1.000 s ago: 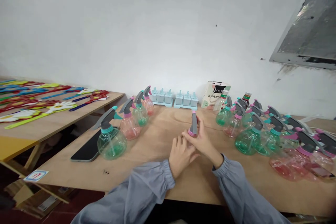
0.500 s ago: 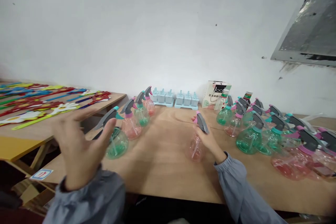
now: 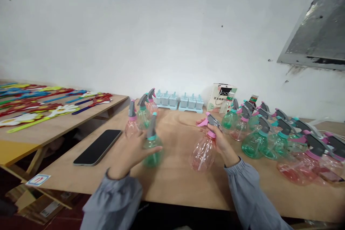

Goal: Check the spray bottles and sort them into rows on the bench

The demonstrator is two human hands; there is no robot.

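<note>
My left hand (image 3: 129, 156) is against the left side of a green spray bottle (image 3: 153, 158) with a grey head and teal collar. Its thumb lies across the bottle's front, the other fingers closed around the back and partly hidden. In my right hand (image 3: 219, 140) is a pink spray bottle (image 3: 202, 156), gripped at its neck and grey head, the pink nozzle pointing left. This bottle tilts slightly. Behind my left hand stand another pink spray bottle (image 3: 131, 125), a green one (image 3: 143, 116) and a further pink one (image 3: 152, 107).
A black phone (image 3: 97, 147) lies left on the wooden table (image 3: 172, 187). Several spray bottles (image 3: 254, 145) crowd the right side. Pale blue popsicle moulds (image 3: 191, 103) and a white box (image 3: 219, 97) stand by the wall. Colourful hand-shaped clappers (image 3: 59, 109) cover the left table.
My left hand has come right and closed on the green bottle, which has shifted right, uncovering the phone. The pink bottle in my right hand has turned and tilted, its nozzle now pointing left.
</note>
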